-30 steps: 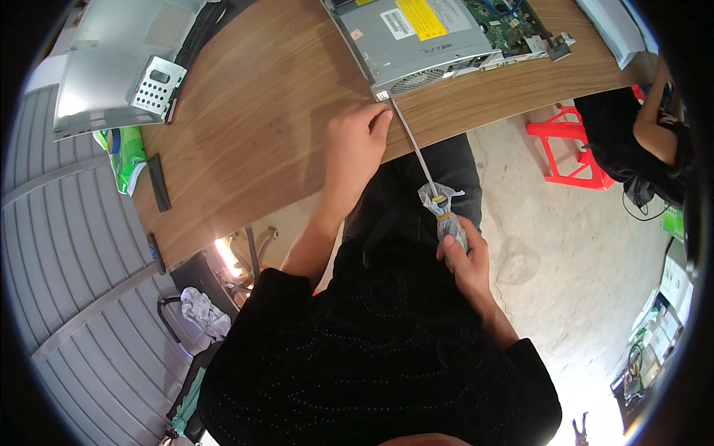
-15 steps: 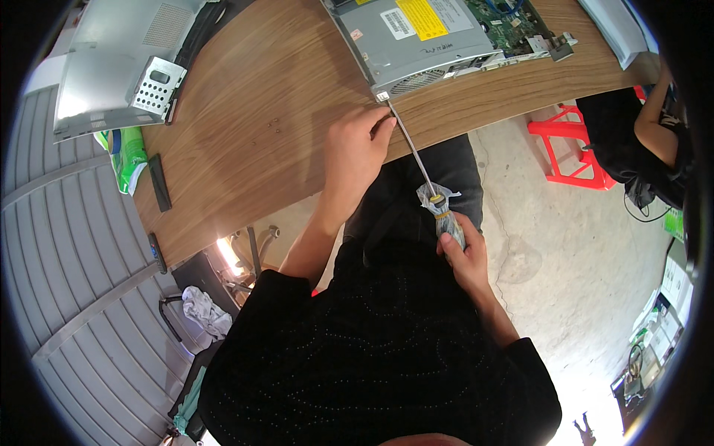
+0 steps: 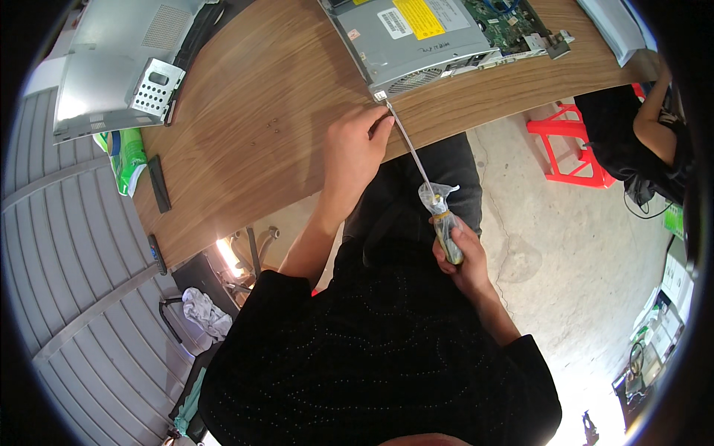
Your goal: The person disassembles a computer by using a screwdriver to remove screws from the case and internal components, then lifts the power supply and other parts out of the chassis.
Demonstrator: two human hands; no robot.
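My right hand (image 3: 468, 256) is closed around the handle of a long screwdriver (image 3: 410, 145), whose grip is wrapped in clear plastic tied with a yellow band. The shaft slants up and left to the corner of a grey metal computer chassis (image 3: 416, 56) on the table. Close to that corner, my left hand (image 3: 353, 145) pinches the shaft near its tip between thumb and forefinger. The exact spot where the tip meets the chassis is too small to make out. Yellow and white labels cover the chassis's metal box, and a green circuit board (image 3: 513, 30) shows at its right.
Several tiny screws (image 3: 268, 132) lie on the wooden table (image 3: 230, 97). A removed metal cover (image 3: 119, 67) sits at the far left, near a green packet (image 3: 126, 156) and a black strip (image 3: 158, 184). A red stool (image 3: 569, 141) and another person (image 3: 632, 141) are at the right.
The screwdriver handle has turned and shifted slightly, and my right fingers have rolled around it. My left hand stays almost where it was.
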